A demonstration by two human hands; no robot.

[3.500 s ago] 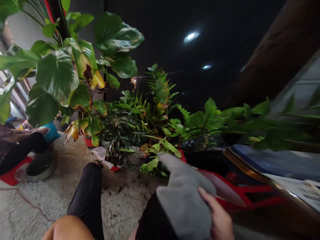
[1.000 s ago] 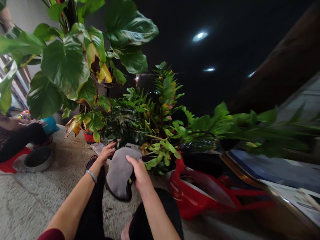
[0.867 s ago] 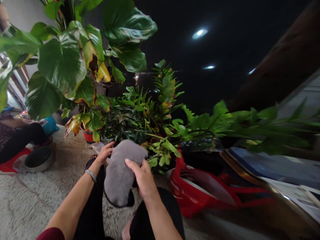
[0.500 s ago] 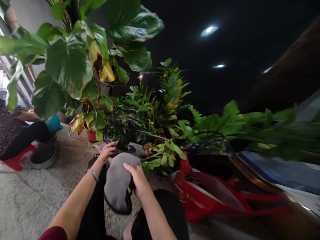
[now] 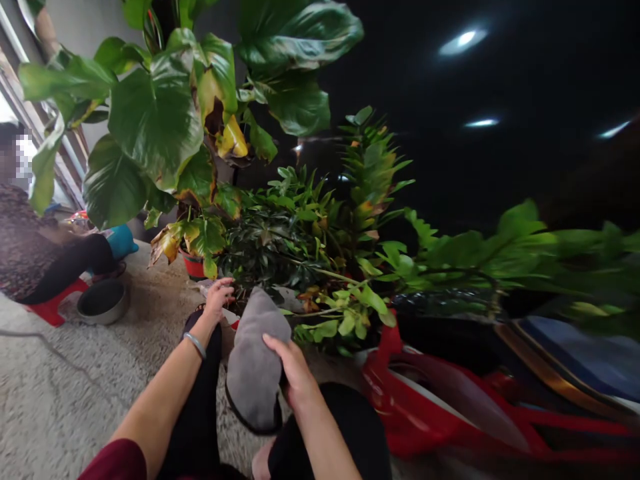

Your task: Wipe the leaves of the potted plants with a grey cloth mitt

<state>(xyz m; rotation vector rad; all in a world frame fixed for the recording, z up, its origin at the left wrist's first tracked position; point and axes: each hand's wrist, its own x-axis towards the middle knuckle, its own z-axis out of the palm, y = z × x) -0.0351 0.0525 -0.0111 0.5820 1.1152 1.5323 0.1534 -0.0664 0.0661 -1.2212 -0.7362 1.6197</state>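
My right hand (image 5: 296,375) grips a soft grey fabric piece (image 5: 257,360) by its right side, thumb on top and the other fingers hidden underneath. The piece has a rounded, sole-like outline and a black edge along the bottom; its exact kind I cannot make out. To its upper left, my left hand (image 5: 219,298) is held out with fingers apart and slightly bent, holding nothing visible. That hand is near the dark low foliage (image 5: 260,247) and a small whitish thing at the floor, partly hidden behind the fingers.
A large-leaved plant (image 5: 155,120) grows in a red pot (image 5: 194,265) ahead. At right lies a red bag (image 5: 415,400) beside stacked dark and blue items (image 5: 575,347). On the left, another person sits on a red stool (image 5: 55,307) by a grey basin (image 5: 103,303).
The view has swung slightly left, so the scene shifts right. The grey piece has turned more upright in my right hand. My left hand stays raised near the plants.
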